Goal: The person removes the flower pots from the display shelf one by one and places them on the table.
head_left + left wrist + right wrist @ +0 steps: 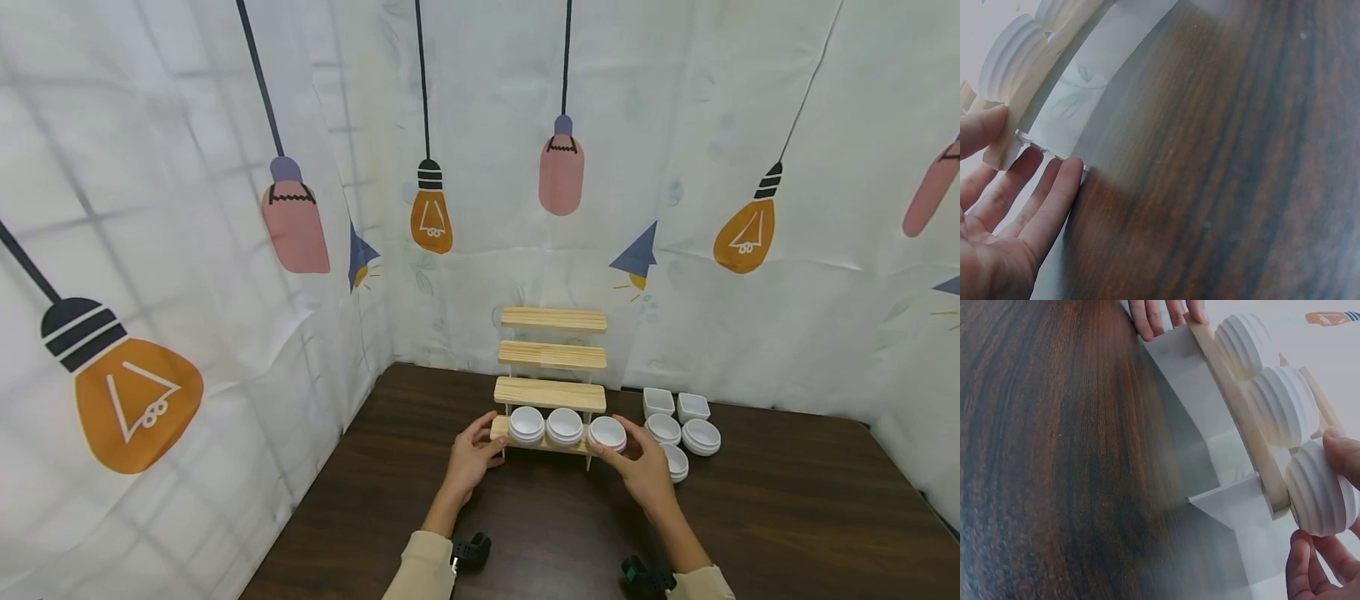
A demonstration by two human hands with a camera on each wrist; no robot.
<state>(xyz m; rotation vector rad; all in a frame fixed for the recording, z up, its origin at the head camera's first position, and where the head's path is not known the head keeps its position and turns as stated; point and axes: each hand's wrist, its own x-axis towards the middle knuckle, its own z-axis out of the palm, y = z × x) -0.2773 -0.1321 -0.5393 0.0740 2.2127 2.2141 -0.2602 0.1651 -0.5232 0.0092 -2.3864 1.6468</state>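
A tiered display stand [550, 393] with pale wooden boards and clear side supports stands at the back of the table. Three small white round bowls with ridged sides sit in a row along its lowest board [1244, 425]. My left hand [468, 460] holds the left end of that board, thumb [985, 128] at its front and fingers below by the clear support. At the other end, my right hand [647, 473] grips the rightmost bowl [1319, 487] between thumb and fingers. The middle bowl [564, 426] and left bowl [527, 423] stand untouched beside it.
Right of the stand, more white dishes are grouped on the dark wooden table [795, 492]: square ones [693, 407] behind, round ones [701, 437] in front. A white curtain [480, 283] printed with lamps hangs behind and at the left. The stand's upper boards [553, 318] hold nothing.
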